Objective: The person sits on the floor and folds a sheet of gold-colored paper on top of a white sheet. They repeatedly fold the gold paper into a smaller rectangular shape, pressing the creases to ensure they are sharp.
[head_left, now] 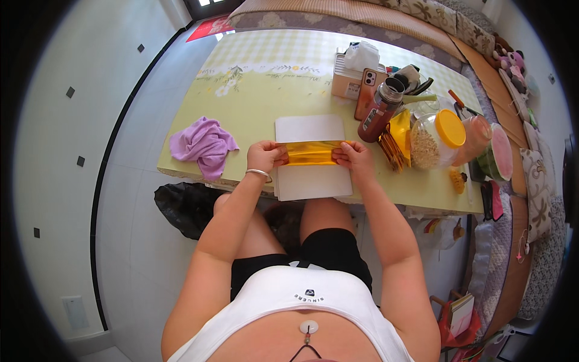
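A shiny gold foil sheet is stretched flat between my two hands, over a stack of white paper at the table's near edge. My left hand, with a bracelet at the wrist, pinches the sheet's left end. At its right end my right hand pinches it between thumb and fingers. The paper shows above and below the foil. Right of my right hand lie several folded gold foil pieces, beside a dark red thermos flask.
A crumpled purple cloth lies at the table's left. On the right stand a phone, a tissue box, a yellow-lidded jar and a cut watermelon. A black plastic bag hangs below the left edge.
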### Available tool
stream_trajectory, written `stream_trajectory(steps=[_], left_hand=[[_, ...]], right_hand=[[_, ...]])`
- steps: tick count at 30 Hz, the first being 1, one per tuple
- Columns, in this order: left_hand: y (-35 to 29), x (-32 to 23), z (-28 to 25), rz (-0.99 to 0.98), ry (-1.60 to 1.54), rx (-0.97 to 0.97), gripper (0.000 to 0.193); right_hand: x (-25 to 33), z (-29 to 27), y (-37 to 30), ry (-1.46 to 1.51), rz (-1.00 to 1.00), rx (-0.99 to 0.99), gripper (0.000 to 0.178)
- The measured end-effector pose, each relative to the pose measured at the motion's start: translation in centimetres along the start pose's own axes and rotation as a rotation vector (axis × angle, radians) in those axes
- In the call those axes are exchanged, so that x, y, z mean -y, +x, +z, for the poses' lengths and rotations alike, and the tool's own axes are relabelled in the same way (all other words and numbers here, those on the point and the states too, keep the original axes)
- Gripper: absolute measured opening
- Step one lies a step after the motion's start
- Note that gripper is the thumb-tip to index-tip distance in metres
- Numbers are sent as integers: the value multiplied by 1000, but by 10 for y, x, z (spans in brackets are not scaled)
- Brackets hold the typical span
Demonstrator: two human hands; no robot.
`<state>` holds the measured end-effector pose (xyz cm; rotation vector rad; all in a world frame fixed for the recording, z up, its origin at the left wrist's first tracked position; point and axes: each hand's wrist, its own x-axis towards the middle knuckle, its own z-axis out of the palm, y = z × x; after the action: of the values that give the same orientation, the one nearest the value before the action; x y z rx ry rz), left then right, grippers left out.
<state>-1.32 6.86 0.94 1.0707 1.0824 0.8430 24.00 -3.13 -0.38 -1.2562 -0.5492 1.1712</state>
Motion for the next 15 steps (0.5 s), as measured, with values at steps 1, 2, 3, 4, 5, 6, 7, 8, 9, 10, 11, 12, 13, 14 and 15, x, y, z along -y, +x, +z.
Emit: stream_trajectory(steps=[1, 2, 3, 4, 5, 6, 7, 8, 9, 10, 11, 12, 13, 14, 15], left_hand=[[-2, -1, 1, -13, 29, -10, 5], [-5, -4, 1, -26, 59, -19, 6], [-7, -5, 1, -39, 89, -27, 8], [-7, -2, 0, -34, 77, -29, 9], [-5, 1, -2, -29, 65, -30, 10], [-4, 4, -5, -25, 54, -31, 12], [-2, 7, -6, -10, 71, -20, 13], [0, 10, -7, 4, 88, -10, 14], [2, 14, -9, 19, 105, 0, 16], [3, 15, -11, 54, 189, -2, 17], [5, 17, -12, 89, 274, -4, 19], [6, 20, -13, 123, 359, -6, 20], [5, 18, -13, 183, 497, -21, 21], [3, 15, -11, 242, 636, -36, 22], [2, 14, -11, 301, 775, -50, 23]], right_hand=[[3, -1, -2, -5, 16, -7, 18], [4, -2, -4, -49, 18, -20, 17], [4, -3, -6, -93, 20, -34, 16], [6, -3, -8, -138, 22, -46, 16], [7, -2, -12, -161, 13, -45, 17], [8, -1, -16, -184, 4, -45, 18], [8, -2, -19, -208, -8, -47, 19], [7, -4, -19, -237, -23, -44, 20], [4, -7, -19, -265, -37, -41, 20], [3, -8, -20, -293, -50, -36, 21], [2, -9, -22, -327, -60, -47, 21], [1, -9, -24, -361, -69, -58, 21], [1, -9, -26, -394, -77, -67, 21], [0, -9, -27, -456, -85, -76, 22], [1, -11, -28, -517, -93, -86, 24]])
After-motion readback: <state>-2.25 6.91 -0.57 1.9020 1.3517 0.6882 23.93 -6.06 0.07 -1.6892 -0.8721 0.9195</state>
